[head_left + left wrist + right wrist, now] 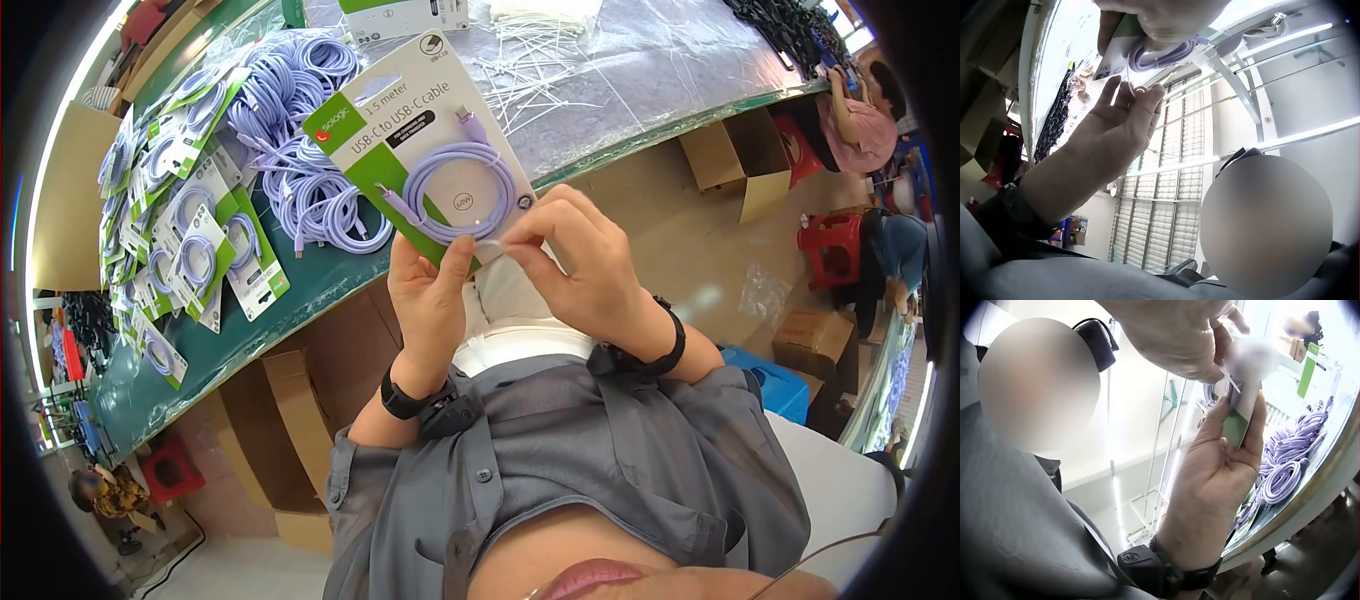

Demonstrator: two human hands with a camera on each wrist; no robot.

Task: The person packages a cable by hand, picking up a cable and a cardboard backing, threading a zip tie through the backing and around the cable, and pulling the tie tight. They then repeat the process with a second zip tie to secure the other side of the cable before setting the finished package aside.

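A white and green cardboard card (375, 125) printed "USB-C to USB-C cable" is held up in front of the body. My left hand (432, 305) grips its bottom edge, thumb on the front. On the card's face lies a coiled lilac USB-C cable (510, 190) with both plugs showing. At the lower edge of the coil, my right hand (590, 265) pinches a thin white cable tie (490, 244) between thumb and index finger. The right wrist view shows the tie's white strip (1232, 381) close to the right fingertips. Fingers of the left hand (1210, 478) behind the card are partly hidden.
Many carded cables (190, 225) pile up on the green table (240, 340) at left. Loose lilac cable coils (310, 180) lie beside them. White cable ties (540, 65) are spread at the back. Cardboard boxes (735, 160) stand on the floor; other people sit farther off.
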